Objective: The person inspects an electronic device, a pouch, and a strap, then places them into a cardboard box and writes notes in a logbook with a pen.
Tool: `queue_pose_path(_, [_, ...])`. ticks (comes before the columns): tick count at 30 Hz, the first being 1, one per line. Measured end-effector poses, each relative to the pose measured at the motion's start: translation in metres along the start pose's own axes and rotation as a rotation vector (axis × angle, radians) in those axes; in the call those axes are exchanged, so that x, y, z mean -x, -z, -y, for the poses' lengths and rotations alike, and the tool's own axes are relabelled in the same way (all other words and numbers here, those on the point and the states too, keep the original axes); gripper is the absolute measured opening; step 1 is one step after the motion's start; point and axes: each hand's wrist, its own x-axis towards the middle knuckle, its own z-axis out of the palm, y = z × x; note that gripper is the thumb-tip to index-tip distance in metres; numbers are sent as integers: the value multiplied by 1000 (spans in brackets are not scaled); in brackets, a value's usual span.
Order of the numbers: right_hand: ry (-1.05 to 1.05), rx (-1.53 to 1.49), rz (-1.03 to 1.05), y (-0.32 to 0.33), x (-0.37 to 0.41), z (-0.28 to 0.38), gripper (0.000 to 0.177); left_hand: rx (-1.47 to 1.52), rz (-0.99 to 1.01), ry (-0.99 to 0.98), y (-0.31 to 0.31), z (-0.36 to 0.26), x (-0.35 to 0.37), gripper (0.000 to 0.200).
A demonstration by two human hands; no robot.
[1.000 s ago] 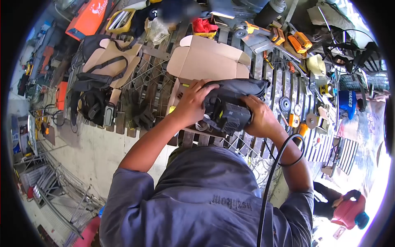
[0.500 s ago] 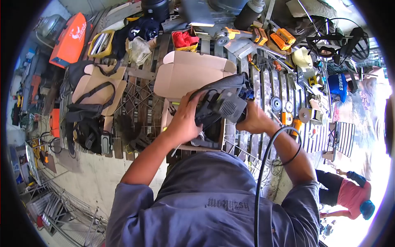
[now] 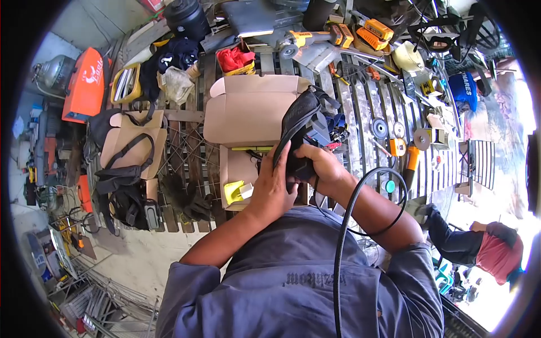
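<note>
A black padded strap gear with a dark boxy unit (image 3: pixel 301 121) is held up in front of my chest, over the lower edge of an open cardboard box (image 3: pixel 242 110). My left hand (image 3: pixel 273 188) grips its left side, fingers pointing up along the padding. Around its lower right part my right hand (image 3: pixel 324 169) is closed. A thick black cable (image 3: pixel 344 225) loops past my right forearm. Inside the box lie a yellow packet (image 3: pixel 233 192) and a small white piece.
Left on the slatted table are a second cardboard box (image 3: pixel 132 143) with black straps and an orange case (image 3: pixel 84 84). An angle grinder (image 3: pixel 307 39), batteries (image 3: pixel 375 34) and discs (image 3: pixel 380 128) lie at the back and right. Another person (image 3: pixel 490 248) is at lower right.
The black gear has turned more upright, and my hands have come closer together on it. The yellow packet in the box has come into view. The other person has bent and shifted.
</note>
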Motion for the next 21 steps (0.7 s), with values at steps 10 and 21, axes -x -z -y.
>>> queue_pose_path(10, [239, 220, -341, -8, -24, -27, 38, -67, -58, -117, -7, -20, 13, 114])
queue_pose_path(21, [252, 326, -248, 18, -59, -51, 29, 27, 59, -105, -7, -26, 32, 104])
